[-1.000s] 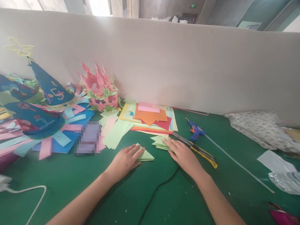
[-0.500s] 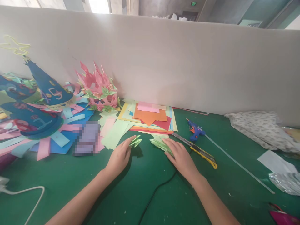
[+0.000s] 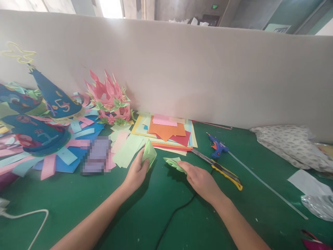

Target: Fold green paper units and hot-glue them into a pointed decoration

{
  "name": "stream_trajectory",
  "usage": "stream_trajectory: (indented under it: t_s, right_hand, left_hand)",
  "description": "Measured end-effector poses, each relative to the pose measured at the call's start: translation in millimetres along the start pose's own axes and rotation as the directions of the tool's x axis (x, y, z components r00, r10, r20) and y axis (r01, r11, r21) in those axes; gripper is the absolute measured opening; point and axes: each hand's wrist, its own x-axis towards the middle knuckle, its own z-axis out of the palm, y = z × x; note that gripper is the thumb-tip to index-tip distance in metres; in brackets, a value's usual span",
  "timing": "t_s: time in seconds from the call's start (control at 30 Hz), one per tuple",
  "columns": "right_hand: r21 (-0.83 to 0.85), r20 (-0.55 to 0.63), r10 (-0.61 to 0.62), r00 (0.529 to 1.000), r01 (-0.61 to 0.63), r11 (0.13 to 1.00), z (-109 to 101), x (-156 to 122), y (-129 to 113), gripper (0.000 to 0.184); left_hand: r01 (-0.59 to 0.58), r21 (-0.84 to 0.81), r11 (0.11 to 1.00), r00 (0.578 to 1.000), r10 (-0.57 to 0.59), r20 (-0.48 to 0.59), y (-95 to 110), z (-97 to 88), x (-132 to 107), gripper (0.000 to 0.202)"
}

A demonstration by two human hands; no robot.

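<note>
My left hand [image 3: 137, 170] is closed on a folded light-green paper piece [image 3: 150, 152], thumb across its face, held above the green table. To the right, my right hand [image 3: 201, 178] grips a small bunch of folded green paper pieces [image 3: 174, 163] by their near end; their pointed tips face left. A gap separates the two hands. Just beyond my left hand lie light-green paper strips [image 3: 128, 151]. Behind both hands is a stack of coloured paper sheets [image 3: 166, 129], orange and pink on top.
A yellow utility knife [image 3: 221, 170] with its blade out and a blue glue gun [image 3: 217, 146] lie to the right, near a long glue stick [image 3: 267, 185]. A black cable [image 3: 173, 211] crosses the front. Left are a pink paper crown [image 3: 109, 100] and blue cone hats [image 3: 56, 93].
My left hand has turned, so the green piece in it now stands upright with its broad face showing. My right hand has drawn slightly nearer with the bunch.
</note>
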Motion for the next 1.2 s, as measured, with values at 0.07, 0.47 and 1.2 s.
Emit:
stream_trajectory:
  t_s: [0.07, 0.47, 1.2]
  right_hand:
    - [0.036, -0.008, -0.006, 1.000, 0.007, 0.999, -8, 4, 3, 0.056]
    - [-0.134, -0.084, 0.026, 0.996, -0.037, 0.990, 10, 62, 61, 0.049]
    - [0.154, -0.132, 0.350, 0.927, -0.330, 0.931, 16, 46, 51, 0.017]
  left_hand:
    - [0.153, -0.231, 0.961, 0.988, -0.153, 0.019, 6, 0.7, 4, 0.046]
    - [-0.064, -0.170, 0.983, 0.987, 0.037, -0.157, 23, 6.9, 58, 0.038]
    - [-0.494, 0.500, 0.711, 0.867, 0.360, 0.345, 5, 69.4, 82, 0.039]
